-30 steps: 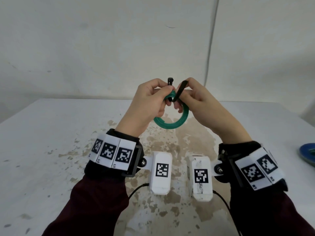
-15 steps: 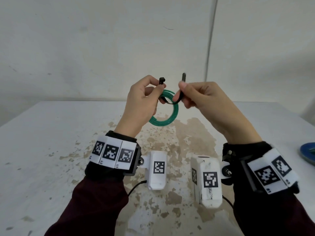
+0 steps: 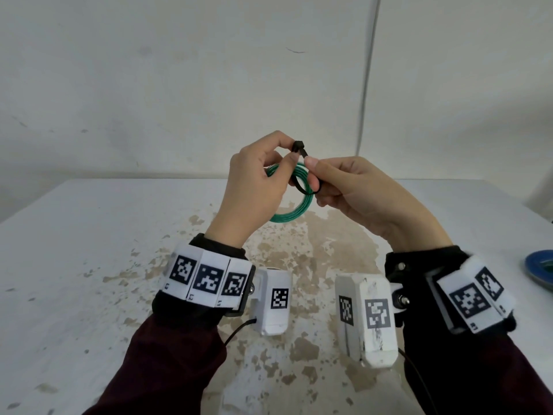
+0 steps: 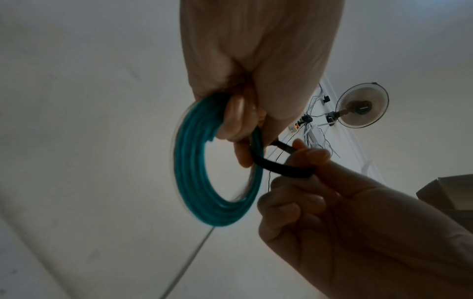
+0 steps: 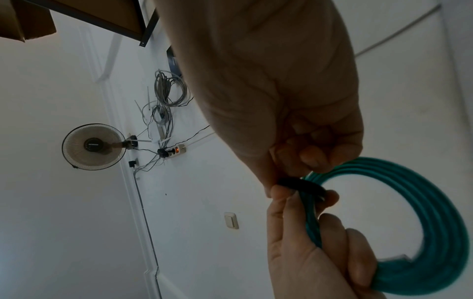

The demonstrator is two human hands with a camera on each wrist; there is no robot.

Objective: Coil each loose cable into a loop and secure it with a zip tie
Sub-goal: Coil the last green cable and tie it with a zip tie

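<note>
The left hand (image 3: 254,187) pinches the square head of a thin black plastic zip tie (image 3: 300,146) between thumb and forefinger, its lower fingers curled round the top of a small coiled loop of green cable (image 3: 294,202) held up above the table. Just beside it, the right hand (image 3: 353,187) pinches the tie's tail, which bends under the coil's strands. The cable looks light and springy, likely to unwind unless gripped at the tie; the strap seems stiff yet slick, best held near its tip. Below spreads a white, stained tabletop (image 3: 89,265).
</note>
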